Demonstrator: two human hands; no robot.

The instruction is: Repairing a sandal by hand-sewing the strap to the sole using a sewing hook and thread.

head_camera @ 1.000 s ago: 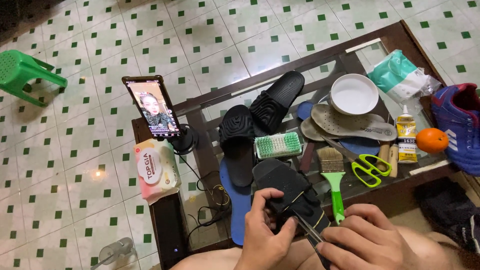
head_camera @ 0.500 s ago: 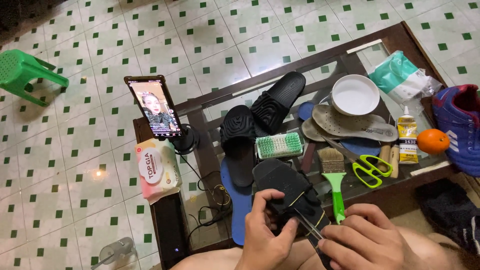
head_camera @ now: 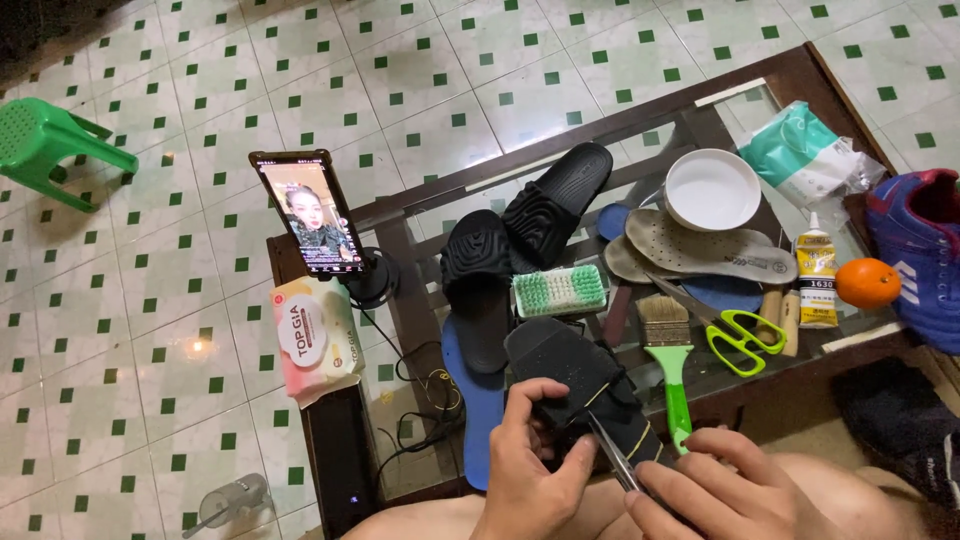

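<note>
My left hand grips a black slide sandal turned sole-up over the near edge of a glass-topped table. My right hand holds a thin metal tool whose tip rests against the sandal's side near a yellowish seam. Two more black slide sandals lie on the glass behind it, beside a green scrub brush and a green-handled paintbrush.
A phone on a stand shows a video at the table's left corner, with a wipes pack below it. Insoles, white bowl, green scissors, glue bottle, orange, blue shoe; green stool on the tiled floor.
None beyond a slight shift of the view; both hands stay on the sandal and tool.
</note>
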